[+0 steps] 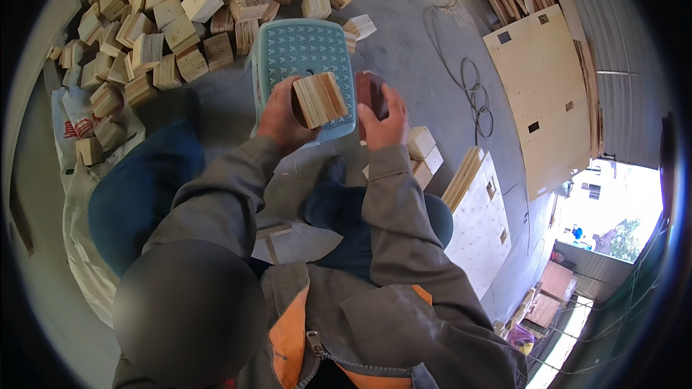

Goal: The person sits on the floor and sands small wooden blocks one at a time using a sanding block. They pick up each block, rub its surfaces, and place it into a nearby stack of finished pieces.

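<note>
Over the green stool (306, 43), brace the wood block (321, 100) your left hand (279, 118) grips; your right hand (388, 125) clasps a brown block (370, 91).

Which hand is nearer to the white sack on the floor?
Left. The left hand, holding a wooden block over the stool, is right of the sack; the right hand, with a reddish-brown block, is farther right.

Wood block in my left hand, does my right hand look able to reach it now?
Probably yes: the wood block is close by with open space between, though the right hand is holding a reddish-brown piece.
</note>
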{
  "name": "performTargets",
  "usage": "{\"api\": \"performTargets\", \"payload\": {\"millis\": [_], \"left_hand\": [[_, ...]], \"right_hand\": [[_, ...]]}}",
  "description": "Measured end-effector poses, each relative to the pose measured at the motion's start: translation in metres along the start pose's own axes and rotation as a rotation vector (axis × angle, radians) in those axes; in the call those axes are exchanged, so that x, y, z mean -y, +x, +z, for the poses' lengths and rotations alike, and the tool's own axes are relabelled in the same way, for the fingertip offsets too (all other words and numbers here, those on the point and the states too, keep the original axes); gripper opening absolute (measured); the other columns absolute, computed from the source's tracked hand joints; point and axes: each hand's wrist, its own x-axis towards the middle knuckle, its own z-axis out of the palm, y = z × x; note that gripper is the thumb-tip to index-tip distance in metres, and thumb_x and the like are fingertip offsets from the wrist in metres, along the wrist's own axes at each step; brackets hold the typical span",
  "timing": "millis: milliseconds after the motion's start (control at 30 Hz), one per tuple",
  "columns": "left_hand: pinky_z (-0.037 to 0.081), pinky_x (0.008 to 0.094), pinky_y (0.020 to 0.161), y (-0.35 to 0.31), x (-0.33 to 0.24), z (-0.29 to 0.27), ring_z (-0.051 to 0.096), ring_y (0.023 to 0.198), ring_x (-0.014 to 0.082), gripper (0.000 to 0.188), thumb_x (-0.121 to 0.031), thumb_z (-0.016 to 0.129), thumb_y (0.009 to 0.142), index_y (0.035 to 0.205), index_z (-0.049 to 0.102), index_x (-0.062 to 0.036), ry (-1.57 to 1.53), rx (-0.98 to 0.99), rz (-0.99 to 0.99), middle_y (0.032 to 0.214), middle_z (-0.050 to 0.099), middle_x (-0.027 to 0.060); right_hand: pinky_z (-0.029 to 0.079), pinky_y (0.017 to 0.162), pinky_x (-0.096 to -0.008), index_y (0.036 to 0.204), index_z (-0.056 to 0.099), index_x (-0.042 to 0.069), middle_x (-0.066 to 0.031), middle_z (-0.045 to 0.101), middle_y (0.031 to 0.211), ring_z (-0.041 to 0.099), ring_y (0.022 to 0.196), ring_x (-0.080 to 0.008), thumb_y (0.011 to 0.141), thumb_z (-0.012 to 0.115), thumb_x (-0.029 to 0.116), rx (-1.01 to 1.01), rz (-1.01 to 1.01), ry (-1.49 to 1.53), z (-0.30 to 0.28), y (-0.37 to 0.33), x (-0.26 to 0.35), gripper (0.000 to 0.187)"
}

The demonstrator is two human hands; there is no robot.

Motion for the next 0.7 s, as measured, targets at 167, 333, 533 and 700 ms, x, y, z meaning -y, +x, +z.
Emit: {"api": "performTargets", "payload": {"millis": [167,333,533,700], "left_hand": [[0.048,0.0421,0.117,0.0,-0.009,-0.022,0.059,0.136,0.0328,0.108,-0.011,0.098,0.067,0.155,0.036,-0.0008,-0.124,-0.049,-0.135,0.145,0.056,0.0195],[0.052,0.04,0.111,0.027,-0.023,-0.063,0.061,0.134,0.0275,0.094,0.005,0.09,0.073,0.152,0.039,0.0018,-0.359,-0.244,-0.219,0.144,0.058,0.0164],[0.056,0.0344,0.097,0.035,-0.061,-0.11,0.069,0.114,0.0224,0.062,0.006,0.084,0.08,0.137,0.06,0.0009,-0.52,-0.385,-0.282,0.124,0.069,0.0093],[0.057,0.0335,0.096,0.022,-0.066,-0.153,0.07,0.113,0.0234,0.062,0.007,0.081,0.084,0.141,0.058,-0.0012,-0.562,-0.414,-0.367,0.129,0.069,0.011]], "right_hand": [[0.045,0.12,-0.0462,0.147,0.062,0.004,-0.0249,0.057,0.152,0.055,0.142,-0.0386,0.082,0.089,0.028,0.101,0.241,0.033,0.018,-0.034,-0.029,0.074],[0.044,0.119,-0.0504,0.151,0.059,0.01,-0.0241,0.05,0.159,0.052,0.141,-0.0453,0.084,0.088,0.032,0.089,0.065,0.022,0.042,-0.025,-0.009,0.077],[0.04,0.12,-0.0516,0.152,0.058,0.009,-0.0231,0.047,0.162,0.048,0.143,-0.0454,0.085,0.085,0.041,0.185,0.009,0.022,0.063,-0.03,0.021,0.079],[0.04,0.121,-0.0505,0.153,0.057,0.009,-0.0221,0.049,0.161,0.049,0.143,-0.0449,0.084,0.087,0.048,0.292,0.01,-0.019,0.052,-0.033,0.057,0.085]]}}
